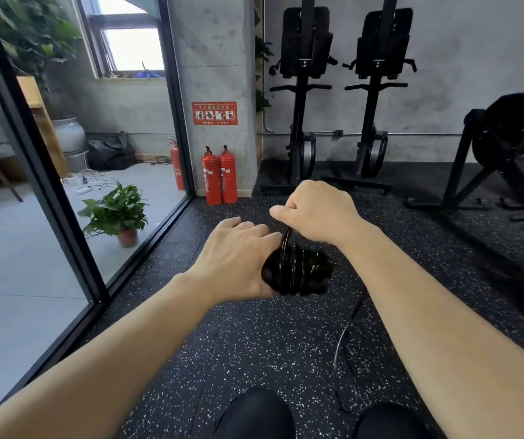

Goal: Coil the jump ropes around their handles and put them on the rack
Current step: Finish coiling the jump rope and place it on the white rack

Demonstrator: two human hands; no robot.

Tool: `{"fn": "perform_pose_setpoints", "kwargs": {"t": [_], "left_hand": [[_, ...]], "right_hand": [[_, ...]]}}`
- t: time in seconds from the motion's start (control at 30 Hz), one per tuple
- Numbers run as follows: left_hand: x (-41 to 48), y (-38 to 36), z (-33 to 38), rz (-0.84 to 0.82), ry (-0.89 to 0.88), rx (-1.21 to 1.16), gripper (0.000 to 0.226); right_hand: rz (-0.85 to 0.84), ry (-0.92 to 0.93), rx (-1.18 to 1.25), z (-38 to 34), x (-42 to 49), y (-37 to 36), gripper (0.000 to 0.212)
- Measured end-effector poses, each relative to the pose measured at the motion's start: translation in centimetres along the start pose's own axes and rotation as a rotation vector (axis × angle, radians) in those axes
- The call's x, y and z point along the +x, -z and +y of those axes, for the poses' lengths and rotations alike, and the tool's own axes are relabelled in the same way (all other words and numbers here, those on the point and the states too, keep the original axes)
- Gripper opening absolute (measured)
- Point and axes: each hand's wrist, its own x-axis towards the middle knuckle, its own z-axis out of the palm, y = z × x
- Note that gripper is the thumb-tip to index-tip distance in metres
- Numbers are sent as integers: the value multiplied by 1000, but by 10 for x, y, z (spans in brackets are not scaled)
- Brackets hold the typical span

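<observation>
My left hand (238, 255) grips a pair of black jump rope handles (298, 272) with several turns of black rope wound round them. Just above the bundle, my right hand (314, 210) pinches a loop of the same rope. A loose tail of rope (344, 337) hangs down from the bundle towards the speckled black floor. No rack for ropes is in view.
Glass partition (64, 217) runs along the left, a potted plant (118, 210) behind it. Two red fire extinguishers (219, 175) stand by a concrete pillar. Two upright black machines (339, 99) line the back wall, another black machine (507, 153) at right. My knees (254, 416) are below.
</observation>
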Motion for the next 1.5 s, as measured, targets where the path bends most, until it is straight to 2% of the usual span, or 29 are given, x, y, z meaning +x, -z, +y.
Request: {"fn": "perform_pose_setpoints", "kwargs": {"t": [0.13,0.23,0.37,0.47,0.57,0.63,0.77,0.83,0.9,1.0,1.13,1.3,1.4,1.5], "left_hand": [[-3,2,-4,-27,-36,-121,64],[-3,7,-1,-69,-23,-247,65],[-4,11,4,-92,28,-435,60],[-1,16,9,-152,35,-440,54],[3,20,12,-212,31,-448,47],[5,22,13,-219,48,-500,49],[7,25,16,-233,156,-597,54],[7,24,15,-275,241,-722,57],[10,22,13,-333,298,-813,64],[15,14,7,-331,447,-834,46],[19,-4,-7,-228,675,-823,34],[11,-22,-18,-214,730,-678,30],[12,-26,-17,-218,746,-604,31],[16,-19,-9,-261,685,-461,29]], "right_hand": [[-105,-80,146,20,2,-16,63],[-197,-149,416,32,1,-27,60],[-334,-297,803,39,-14,-36,45],[-237,-347,961,43,-20,-35,43],[-135,-341,922,43,-15,-32,49],[-132,-361,972,42,-15,-32,48],[-220,-327,1242,44,-26,-38,37],[-191,-413,1321,45,-33,-49,33],[-162,-555,1208,46,-38,-61,38],[-281,-524,934,44,-40,-78,38],[-285,-472,745,38,-51,-79,46],[-207,-263,274,26,-50,-54,37],[-183,-164,133,9,-49,-34,41],[-81,-86,33,-6,-46,-14,47]]}}
